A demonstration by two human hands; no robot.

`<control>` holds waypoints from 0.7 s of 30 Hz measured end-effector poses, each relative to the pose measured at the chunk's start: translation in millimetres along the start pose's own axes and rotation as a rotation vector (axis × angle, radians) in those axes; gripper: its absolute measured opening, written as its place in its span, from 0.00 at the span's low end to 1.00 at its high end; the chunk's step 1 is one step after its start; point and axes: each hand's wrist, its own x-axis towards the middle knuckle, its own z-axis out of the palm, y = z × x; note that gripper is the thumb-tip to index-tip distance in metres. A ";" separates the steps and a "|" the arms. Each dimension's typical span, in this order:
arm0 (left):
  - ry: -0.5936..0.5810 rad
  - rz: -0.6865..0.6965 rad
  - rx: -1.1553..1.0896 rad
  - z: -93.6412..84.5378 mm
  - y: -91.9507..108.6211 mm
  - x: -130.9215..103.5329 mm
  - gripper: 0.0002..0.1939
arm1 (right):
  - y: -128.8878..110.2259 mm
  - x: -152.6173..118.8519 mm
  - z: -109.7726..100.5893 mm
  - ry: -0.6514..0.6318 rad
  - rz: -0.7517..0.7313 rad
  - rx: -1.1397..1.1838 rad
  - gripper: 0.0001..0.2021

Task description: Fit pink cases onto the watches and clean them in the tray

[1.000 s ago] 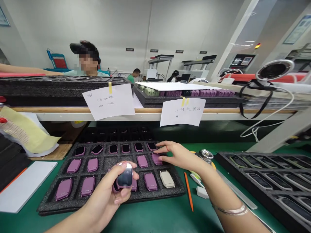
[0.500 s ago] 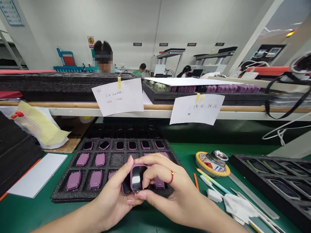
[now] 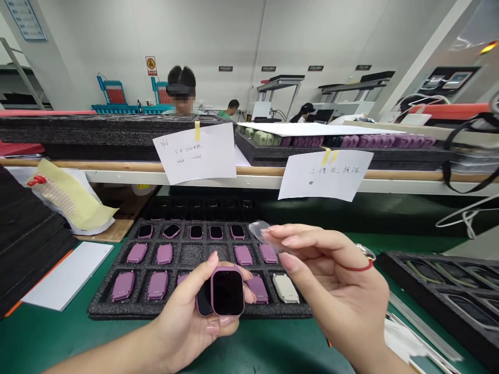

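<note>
Two purple smartwatch bodies rest together in my left hand (image 3: 195,306), closed around them. The front smartwatch (image 3: 227,292) faces me with its dark screen, and the second smartwatch (image 3: 203,298) shows partly behind it on the left. Up and to the right, my right hand (image 3: 327,275) pinches a clear protective film (image 3: 260,231) between thumb and fingers, apart from the watches. Behind both hands lies a black foam tray (image 3: 97,306). Purple watch bodies (image 3: 158,285) sit in its pockets, some back up, some screen up. One white watch body (image 3: 286,288) lies near my right hand.
A second foam tray (image 3: 436,259) with green-rimmed and grey-rimmed parts stands at the right. Beside it are a metal ruler (image 3: 429,330) and white cloth (image 3: 403,340). A white board (image 3: 70,275) lies at the left. A shelf edge (image 3: 257,179) with two paper notes crosses ahead; co-workers sit beyond.
My right hand has moved off the front watch, up and to the right, with the clear film in its fingers. The left hand still holds both watches. The view has shifted slightly.
</note>
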 end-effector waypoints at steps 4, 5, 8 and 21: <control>-0.008 0.002 -0.009 0.0 -2.2 -0.5 0.23 | 1.9 -4.5 0.6 -0.111 -0.044 -0.051 0.12; -0.007 0.004 -0.017 -0.1 -2.8 -0.4 0.23 | 1.9 -5.9 1.0 -0.155 -0.047 -0.078 0.13; 0.037 0.000 -0.041 0.3 -3.5 -0.6 0.22 | 0.2 -8.7 3.7 -0.347 -0.030 -0.176 0.20; 0.195 0.096 0.020 5.8 -7.0 -1.0 0.21 | 3.9 -18.9 22.1 -0.403 0.239 0.022 0.15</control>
